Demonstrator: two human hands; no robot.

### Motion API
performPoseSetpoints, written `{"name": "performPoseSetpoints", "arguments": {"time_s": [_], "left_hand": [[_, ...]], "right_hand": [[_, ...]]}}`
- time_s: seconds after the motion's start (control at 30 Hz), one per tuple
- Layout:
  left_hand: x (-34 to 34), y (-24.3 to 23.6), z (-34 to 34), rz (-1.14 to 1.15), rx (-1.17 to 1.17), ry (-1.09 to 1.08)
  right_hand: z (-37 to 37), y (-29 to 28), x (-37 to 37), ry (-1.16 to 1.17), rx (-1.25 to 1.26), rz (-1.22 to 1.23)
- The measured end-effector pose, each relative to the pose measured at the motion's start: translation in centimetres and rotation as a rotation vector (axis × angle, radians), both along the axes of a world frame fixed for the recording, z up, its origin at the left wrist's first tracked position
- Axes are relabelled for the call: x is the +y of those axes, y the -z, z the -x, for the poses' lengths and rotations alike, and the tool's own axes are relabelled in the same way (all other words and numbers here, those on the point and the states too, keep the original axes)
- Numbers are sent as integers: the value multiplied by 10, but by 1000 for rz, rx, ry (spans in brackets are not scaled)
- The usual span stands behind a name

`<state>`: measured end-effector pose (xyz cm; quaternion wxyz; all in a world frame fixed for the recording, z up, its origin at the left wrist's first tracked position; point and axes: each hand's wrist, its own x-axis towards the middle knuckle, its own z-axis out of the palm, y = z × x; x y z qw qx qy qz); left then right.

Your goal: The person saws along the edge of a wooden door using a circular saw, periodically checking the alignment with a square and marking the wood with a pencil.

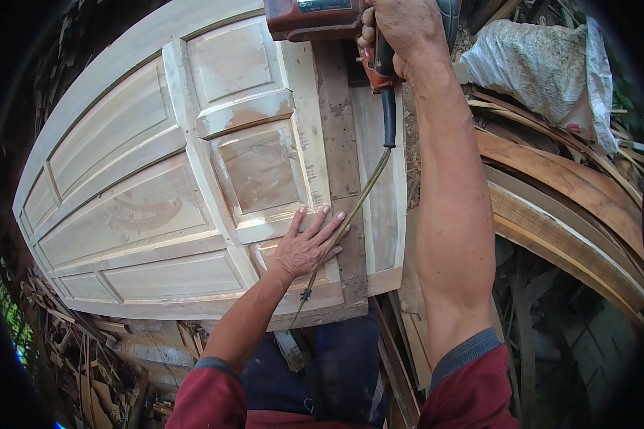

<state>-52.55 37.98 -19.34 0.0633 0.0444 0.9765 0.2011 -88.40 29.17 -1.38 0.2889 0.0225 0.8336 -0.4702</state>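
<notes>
A pale wooden panel door (184, 121) with raised frames and recessed panels lies flat in front of me. My left hand (304, 247) rests palm down on its lower right part, fingers spread. My right hand (412, 32) is wrapped round the handle of a red corded power tool (315, 20) at the top edge of the view. The tool's front and underside are cut off, so its exact kind cannot be told. Its cord (372, 182) hangs from a black sleeve and runs down across the fingers of my left hand, with a knot below.
Curved wooden boards (565, 214) are stacked at the right, below a white woven sack (533, 68). Wood scraps (96, 379) lie heaped at the lower left. A plank (343, 143) runs beside the door's right edge. My legs stand close to the near edge.
</notes>
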Motion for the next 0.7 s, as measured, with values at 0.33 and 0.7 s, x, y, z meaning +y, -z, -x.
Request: {"name": "performPoseSetpoints", "arguments": {"time_s": [0.33,0.7], "left_hand": [[-1,-1,0,-11,3,3],[1,4,-4,-17,-26,1]], "right_hand": [[9,14,-2,-55,74,236],[33,30,-21,-77,84,312]]}}
